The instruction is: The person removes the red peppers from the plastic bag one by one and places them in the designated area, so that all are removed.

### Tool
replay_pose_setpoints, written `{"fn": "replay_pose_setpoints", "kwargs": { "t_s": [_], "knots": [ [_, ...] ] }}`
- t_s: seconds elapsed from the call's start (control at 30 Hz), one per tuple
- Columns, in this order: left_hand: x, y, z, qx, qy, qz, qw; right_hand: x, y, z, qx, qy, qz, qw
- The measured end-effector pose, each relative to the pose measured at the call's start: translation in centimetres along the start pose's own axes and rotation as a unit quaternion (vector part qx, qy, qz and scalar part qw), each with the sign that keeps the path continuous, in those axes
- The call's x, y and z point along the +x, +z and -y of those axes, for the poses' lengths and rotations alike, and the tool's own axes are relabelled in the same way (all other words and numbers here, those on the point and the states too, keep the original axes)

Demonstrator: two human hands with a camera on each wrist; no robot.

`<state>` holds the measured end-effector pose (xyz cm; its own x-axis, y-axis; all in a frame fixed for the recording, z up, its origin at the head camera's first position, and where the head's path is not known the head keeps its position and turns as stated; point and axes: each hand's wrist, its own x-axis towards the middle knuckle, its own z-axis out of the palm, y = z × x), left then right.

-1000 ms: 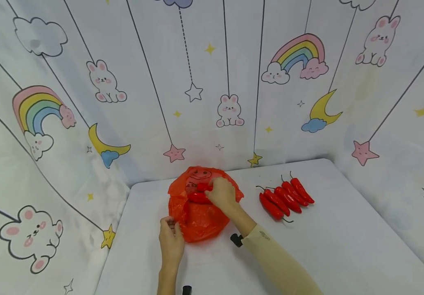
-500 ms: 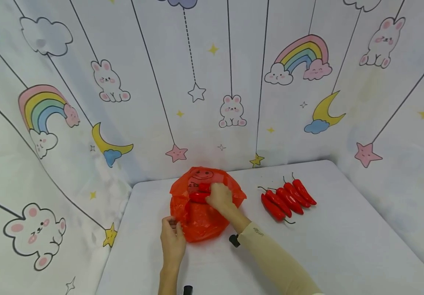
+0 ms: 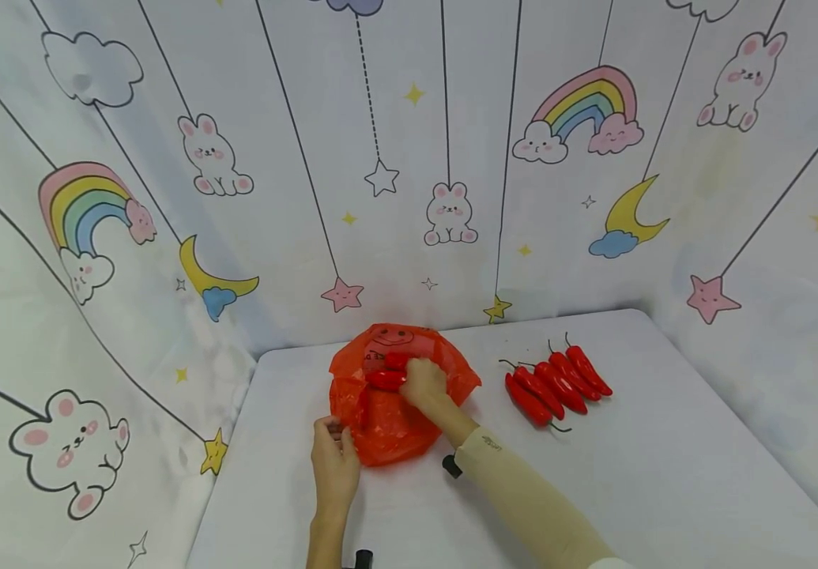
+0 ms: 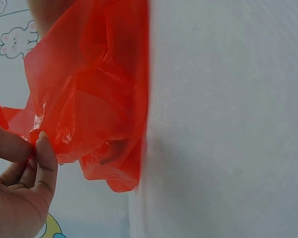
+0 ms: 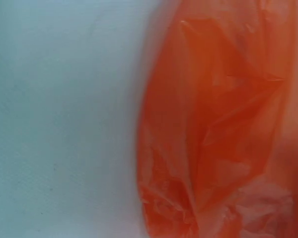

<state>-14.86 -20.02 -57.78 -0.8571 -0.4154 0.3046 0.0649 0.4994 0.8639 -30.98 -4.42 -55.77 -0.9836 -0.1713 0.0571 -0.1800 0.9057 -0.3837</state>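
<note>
A red plastic bag [image 3: 394,431] with a printed face lies opened out on the white table. Several red chili peppers [image 3: 386,380] are in its mouth. My left hand [image 3: 335,458] is at the bag's near left side; in the left wrist view the thumb and fingers of the left hand [image 4: 20,173] pinch the bag's edge [image 4: 84,109]. My right hand [image 3: 425,382] reaches over the bag's right side, its curled fingers gripping the right end of a chili pepper, partly hidden by the hand. The right wrist view shows just the bag [image 5: 223,124] and table.
Several more red chili peppers [image 3: 558,387] lie side by side on the table [image 3: 665,458], right of the bag. A patterned cloth wall [image 3: 295,197] with rabbits, stars and rainbows rises behind and at both sides.
My right hand has shifted slightly down within the bag's mouth, its fingers closing at the chili peppers. The left hand keeps its hold on the bag. The head view has turned slightly.
</note>
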Motion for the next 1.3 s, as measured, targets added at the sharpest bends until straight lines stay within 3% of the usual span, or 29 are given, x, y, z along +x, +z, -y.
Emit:
{"fn": "replay_pose_setpoints", "kwargs": {
  "t_s": [0.27, 0.47, 0.8, 1.3],
  "knots": [
    [0.0, 0.0, -0.1, 0.001, -0.006, 0.005, 1.0000, 0.2, 0.5, -0.5, -0.028, -0.035, -0.018, 0.9988],
    [0.0, 0.1, 0.0, -0.001, 0.001, 0.004, 1.0000, 0.1, 0.5, -0.6, -0.031, -0.037, -0.025, 0.9985],
    [-0.1, 0.1, 0.0, 0.002, 0.021, -0.012, 0.9997, -0.2, 0.3, -0.6, 0.011, -0.030, -0.056, 0.9979],
    [-0.2, 0.1, 0.1, -0.007, 0.002, 0.003, 1.0000, -0.4, -0.9, -0.4, 0.066, -0.026, -0.067, 0.9953]
  ]
}}
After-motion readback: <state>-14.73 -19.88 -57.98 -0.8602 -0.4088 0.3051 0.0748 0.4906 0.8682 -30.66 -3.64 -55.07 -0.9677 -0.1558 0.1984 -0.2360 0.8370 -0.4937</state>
